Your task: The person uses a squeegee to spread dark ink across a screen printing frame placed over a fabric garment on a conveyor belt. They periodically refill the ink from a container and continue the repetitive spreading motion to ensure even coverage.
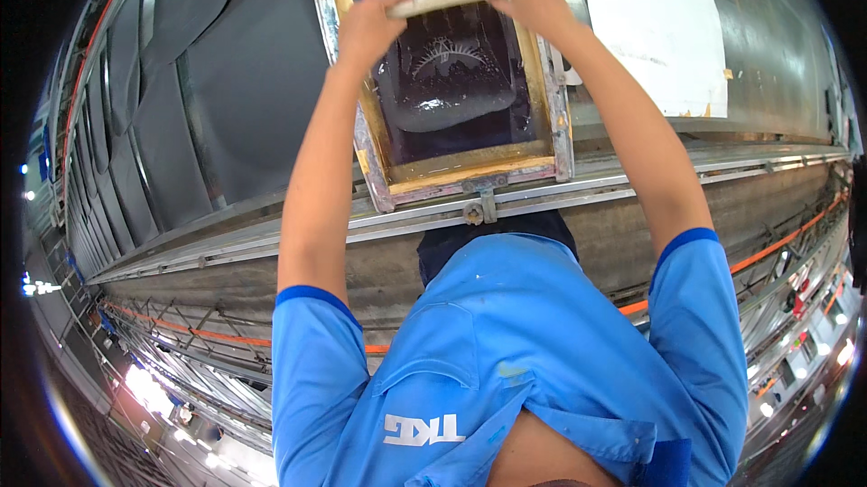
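Observation:
Both hands are wrapped around a pale squeegee (449, 0) that lies across a screen printing frame (470, 171). My left hand (368, 34) grips its left end, and my right hand (533, 1) holds the right end. Below the squeegee, the dark mesh (506, 137) shows a light arched design and a wet, shiny patch of ink (452, 112). Tape and dried smears cover the frame's wooden edges. The squeegee's blade is hidden under its handle and my fingers.
Dark cut sheets (262, 72) lie along the long table on the left. To the right, a white sheet (655, 27) is taped down on the metal surface (781, 63). A metal rail (623, 191) runs along the near edge, with a clamp (485, 201) on the frame beside it.

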Motion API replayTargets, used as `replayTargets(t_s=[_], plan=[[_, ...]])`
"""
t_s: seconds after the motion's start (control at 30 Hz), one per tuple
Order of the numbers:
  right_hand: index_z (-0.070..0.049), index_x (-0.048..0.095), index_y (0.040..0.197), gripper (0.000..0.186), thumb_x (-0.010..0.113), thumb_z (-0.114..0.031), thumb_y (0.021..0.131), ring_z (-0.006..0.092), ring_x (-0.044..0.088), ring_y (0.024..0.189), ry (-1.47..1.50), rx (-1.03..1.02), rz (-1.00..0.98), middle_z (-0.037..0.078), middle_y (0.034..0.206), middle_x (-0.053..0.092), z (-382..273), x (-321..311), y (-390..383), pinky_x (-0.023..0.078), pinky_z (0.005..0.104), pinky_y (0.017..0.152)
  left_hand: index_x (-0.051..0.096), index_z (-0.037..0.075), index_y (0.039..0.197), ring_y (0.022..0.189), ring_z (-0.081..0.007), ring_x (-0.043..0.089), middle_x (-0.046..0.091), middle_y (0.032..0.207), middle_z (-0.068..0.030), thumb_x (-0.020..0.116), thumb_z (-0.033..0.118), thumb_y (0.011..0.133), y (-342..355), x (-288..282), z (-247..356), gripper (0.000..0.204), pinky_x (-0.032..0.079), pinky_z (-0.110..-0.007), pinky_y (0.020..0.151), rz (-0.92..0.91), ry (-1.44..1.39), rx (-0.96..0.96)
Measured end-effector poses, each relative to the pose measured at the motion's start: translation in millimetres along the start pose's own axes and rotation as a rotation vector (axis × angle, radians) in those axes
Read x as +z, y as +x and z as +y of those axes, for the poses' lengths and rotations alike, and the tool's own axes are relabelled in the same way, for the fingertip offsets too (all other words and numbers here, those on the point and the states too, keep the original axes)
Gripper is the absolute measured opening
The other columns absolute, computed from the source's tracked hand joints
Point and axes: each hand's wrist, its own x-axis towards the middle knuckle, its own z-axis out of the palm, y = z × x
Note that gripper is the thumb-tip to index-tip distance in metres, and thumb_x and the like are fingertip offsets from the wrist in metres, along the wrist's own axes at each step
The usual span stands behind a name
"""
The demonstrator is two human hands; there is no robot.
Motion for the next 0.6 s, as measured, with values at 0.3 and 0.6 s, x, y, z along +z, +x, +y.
replayTargets(t_s=[0.3, 0.6], plan=[[-0.007, 0.069, 0.122, 0.047, 0.071, -0.006, 0.075, 0.0344, 0.059, 0.119, 0.109, 0.058, 0.050, 0.014, 0.125, 0.067, -37, 36, -131, 0.046, 0.0439, 0.104, 0.074, 0.017, 0.118, 0.109, -0.0289, 0.068, 0.071, 0.122, -0.0078, 0.068, 0.004, 0.075, -107, 43, 16, 0.045, 0.053, -0.040, 0.096, -0.057, 0.039, 0.011], [-0.002, 0.067, 0.124, 0.047, 0.078, -0.014, 0.080, 0.0301, 0.061, 0.114, 0.577, 0.259, -0.138, 0.015, 0.125, 0.065, -68, -15, -193, 0.048, 0.0403, 0.101, 0.073, 0.015, 0.118, 0.121, -0.0269, 0.063, 0.070, 0.125, -0.0041, 0.068, -0.004, 0.074, -202, 39, 51, 0.048, 0.051, -0.040, 0.102, -0.072, -0.022, 0.030]])
